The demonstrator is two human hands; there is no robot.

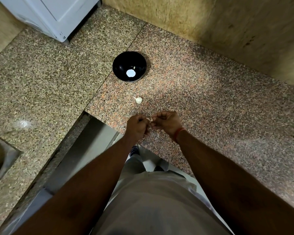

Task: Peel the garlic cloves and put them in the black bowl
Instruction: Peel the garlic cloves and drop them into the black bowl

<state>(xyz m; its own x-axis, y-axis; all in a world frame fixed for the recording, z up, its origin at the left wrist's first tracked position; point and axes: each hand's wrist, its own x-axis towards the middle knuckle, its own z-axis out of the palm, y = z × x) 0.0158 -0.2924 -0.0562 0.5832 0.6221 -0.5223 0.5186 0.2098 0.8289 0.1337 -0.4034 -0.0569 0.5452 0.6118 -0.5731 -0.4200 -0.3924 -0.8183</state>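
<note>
Head view of a granite counter point(210, 92) during the peeling step. The left hand point(137, 126) and the right hand point(166, 123) meet just above the near edge of the counter, fingers of both curled inward, and together pinch a single pale garlic clove point(149, 119) between them. Only a sliver of the clove shows between the fingertips, so whether its skin is partly off cannot be told with certainty. Beyond the hands, on the counter, lies the garlic bulb point(138, 100), apart from both hands and untouched. Farther back stands the black bowl point(120, 65), upright, its bottom showing a bright round reflection; one small pale piece, probably a peeled clove point(134, 67), rests against its inner wall.

Judged from this arrangement, the task is at an early stage: at most one clove is in the bowl, one is being stripped, and the bulb remains to be broken down. The next move calls for the skin to be pulled clear with the fingertips, then a forward reach past the bulb to drop the clove into the bowl.

Surroundings: a white appliance point(49, 16) stands at the far left corner, a steel sink point(0, 156) is set into the counter at left, and a tiled wall point(227, 31) runs behind. The bulb lies almost directly on the line from hands to bowl, so a low reach could knock it; nothing else stands in the path
</note>
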